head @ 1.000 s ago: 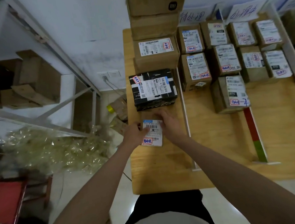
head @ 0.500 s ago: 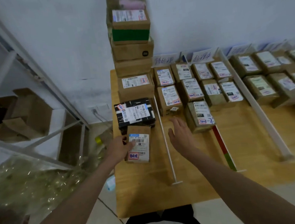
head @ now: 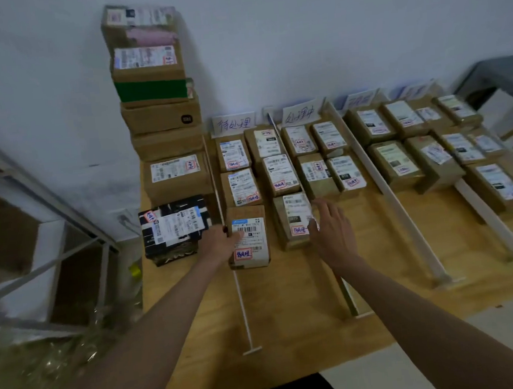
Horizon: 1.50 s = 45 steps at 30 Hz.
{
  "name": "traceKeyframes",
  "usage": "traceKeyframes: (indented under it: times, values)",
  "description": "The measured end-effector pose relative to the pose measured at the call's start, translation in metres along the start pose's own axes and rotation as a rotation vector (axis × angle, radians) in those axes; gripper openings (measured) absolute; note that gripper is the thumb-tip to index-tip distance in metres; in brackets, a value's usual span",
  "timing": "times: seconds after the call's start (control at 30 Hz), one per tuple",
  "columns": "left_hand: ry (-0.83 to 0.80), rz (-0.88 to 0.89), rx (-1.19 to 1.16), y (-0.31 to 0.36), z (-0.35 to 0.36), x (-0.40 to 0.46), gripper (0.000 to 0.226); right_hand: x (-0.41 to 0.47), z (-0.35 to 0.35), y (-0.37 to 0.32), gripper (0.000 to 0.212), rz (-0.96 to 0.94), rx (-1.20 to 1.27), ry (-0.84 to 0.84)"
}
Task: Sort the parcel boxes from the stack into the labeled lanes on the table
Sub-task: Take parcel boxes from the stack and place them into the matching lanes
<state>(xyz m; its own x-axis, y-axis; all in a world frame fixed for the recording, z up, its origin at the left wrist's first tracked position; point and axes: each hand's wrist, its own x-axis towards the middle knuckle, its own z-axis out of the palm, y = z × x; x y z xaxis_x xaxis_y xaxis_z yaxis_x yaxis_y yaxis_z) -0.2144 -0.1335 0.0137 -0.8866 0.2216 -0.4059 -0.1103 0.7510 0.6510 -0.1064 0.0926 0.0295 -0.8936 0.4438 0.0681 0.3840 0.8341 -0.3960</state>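
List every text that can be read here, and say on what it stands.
"待处理": lane sign, and red-framed sticker on the box under the left hand.
"处理中": second lane sign.
"mi" logo: stack box.
Further lane signs, shipping labels: too blurred.

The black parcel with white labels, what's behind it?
Behind the black parcel with white labels rises the tall stack of brown cardboard boxes against the white wall. Whatever sits behind the stack is hidden.

Small brown parcel box, white barcode label up, red-framed sticker at near end, flat in leftmost lane. Tall stack of brown boxes at counter's far-left corner; black box before it.
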Motion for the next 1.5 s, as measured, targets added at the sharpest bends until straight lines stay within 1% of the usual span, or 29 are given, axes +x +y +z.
traceKeyframes:
  times: [0.13, 0.27, 0.4, 0.57, 0.67, 0.77, 0.83, 0.97, 1.03, 1.1, 1.27, 1.37, 1.5]
  values:
    - [-0.006, -0.083, 0.037, 0.007, 0.026, 0.026, 0.033, 0.016, -0.002, 0.034, 0.043, 0.005, -0.009, -0.052]
    - [-0.014, -0.166, 0.031, 0.005, 0.051, 0.045, 0.033, 0.031, 0.006, 0.06, 0.045, 0.011, -0.033, -0.117]
    - [0.005, -0.231, 0.033, 0.005, 0.071, 0.054, 0.027, 0.038, 0.015, 0.081, 0.045, 0.003, -0.034, -0.158]
    - [0.021, -0.229, 0.003, 0.009, 0.08, 0.065, 0.025, 0.043, 0.026, 0.091, 0.046, -0.021, -0.049, -0.217]
    - [0.032, -0.227, 0.052, 0.013, 0.078, 0.066, 0.024, 0.047, 0.028, 0.088, 0.046, -0.049, -0.073, -0.224]
    - [0.112, -0.167, 0.215, 0.02, 0.072, 0.059, 0.031, 0.055, 0.027, 0.08, 0.044, -0.1, -0.091, -0.207]
    - [0.164, -0.098, 0.325, 0.026, 0.063, 0.051, 0.036, 0.062, 0.025, 0.075, 0.043, -0.133, -0.083, -0.203]
    - [0.284, 0.076, 0.514, 0.029, 0.036, 0.032, 0.036, 0.074, 0.022, 0.059, 0.046, -0.176, -0.054, -0.203]
    - [0.341, 0.12, 0.591, 0.026, 0.018, 0.023, 0.038, 0.079, 0.02, 0.047, 0.048, -0.193, -0.06, -0.199]
    - [0.387, 0.123, 0.613, 0.02, 0.0, 0.013, 0.04, 0.083, 0.018, 0.033, 0.049, -0.209, -0.051, -0.191]
    - [0.456, 0.017, 0.616, -0.004, -0.047, -0.01, 0.046, 0.092, 0.011, -0.01, 0.048, -0.288, -0.042, -0.183]
    - [0.503, -0.039, 0.645, -0.007, -0.078, -0.015, 0.046, 0.101, 0.001, -0.043, 0.046, -0.341, -0.018, -0.137]
    - [0.537, -0.029, 0.69, 0.0, -0.121, -0.01, 0.047, 0.119, -0.01, -0.092, 0.046, -0.385, -0.019, -0.119]
